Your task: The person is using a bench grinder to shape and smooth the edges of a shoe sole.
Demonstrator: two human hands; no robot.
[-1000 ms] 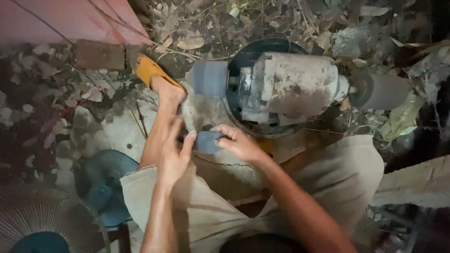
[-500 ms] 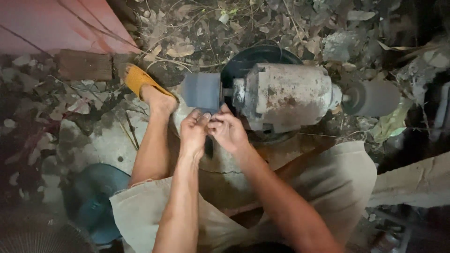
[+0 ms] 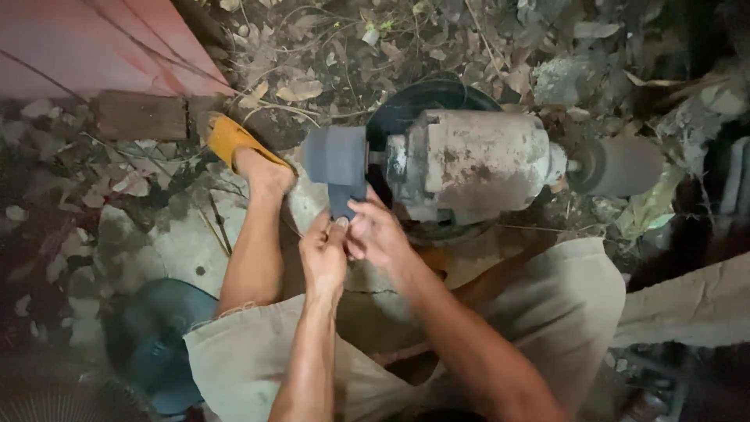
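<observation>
Holding a small dark piece [image 3: 344, 200] pinched between left hand [image 3: 324, 258] and right hand [image 3: 380, 236], the person presses it against the grinder's wheel [image 3: 336, 155] just above; grinding seems underway, unfinished.

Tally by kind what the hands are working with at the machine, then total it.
Grinding wheels: 2 (left wheel, right wheel)
Motor body: 1
Small dark flat piece, held by left hand and right hand: 1
Total: 4

Bare forearms, no sleeves, beige shorts [image 3: 258, 352] w/ frayed hem, yellow sandal [image 3: 230, 141] on foot
</observation>
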